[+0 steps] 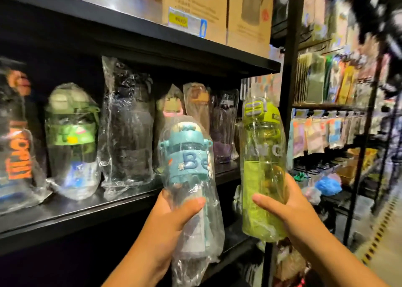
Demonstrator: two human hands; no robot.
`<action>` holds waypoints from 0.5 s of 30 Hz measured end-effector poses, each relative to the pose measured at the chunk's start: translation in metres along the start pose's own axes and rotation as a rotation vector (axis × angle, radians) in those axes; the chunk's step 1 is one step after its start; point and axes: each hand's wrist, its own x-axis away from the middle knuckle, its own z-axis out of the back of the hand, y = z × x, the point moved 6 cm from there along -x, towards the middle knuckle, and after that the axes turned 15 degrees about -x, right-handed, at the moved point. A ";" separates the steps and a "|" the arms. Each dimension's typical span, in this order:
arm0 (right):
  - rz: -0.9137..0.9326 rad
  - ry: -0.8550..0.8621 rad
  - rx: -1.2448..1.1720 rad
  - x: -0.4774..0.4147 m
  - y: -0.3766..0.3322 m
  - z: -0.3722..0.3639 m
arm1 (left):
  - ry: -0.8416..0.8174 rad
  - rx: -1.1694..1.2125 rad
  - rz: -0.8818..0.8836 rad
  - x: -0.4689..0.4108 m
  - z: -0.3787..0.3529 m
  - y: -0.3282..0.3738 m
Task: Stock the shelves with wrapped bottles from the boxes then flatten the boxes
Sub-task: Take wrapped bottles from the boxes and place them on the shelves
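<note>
My left hand [174, 212] grips a plastic-wrapped blue bottle [187, 162] with a teal lid, held upright in front of the black shelf [71, 212]. My right hand [282, 206] grips a wrapped yellow-green bottle [263, 156] beside it, near the shelf's right end. On the shelf stand several wrapped bottles: a green one [71, 138], a dark tall one [128, 134], an orange-lettered one [17, 147] at far left, and smaller ones [219, 121] behind the held bottles. No box is in view.
An upper shelf [152, 34] carries brown cartons [217, 10] with a yellow price tag. A black upright post [289, 69] bounds the shelf on the right. Beyond it, racks of hanging packets [326, 130] and an aisle floor [378, 225].
</note>
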 end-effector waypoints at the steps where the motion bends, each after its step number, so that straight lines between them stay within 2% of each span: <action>1: 0.021 0.022 0.017 -0.014 0.001 0.000 | -0.011 -0.005 -0.006 -0.012 -0.003 0.001; 7: 0.114 0.107 0.060 -0.084 0.014 0.017 | -0.061 -0.039 -0.052 -0.070 -0.026 0.003; 15: 0.184 0.217 0.141 -0.177 0.031 0.057 | -0.021 -0.118 -0.122 -0.109 -0.042 -0.007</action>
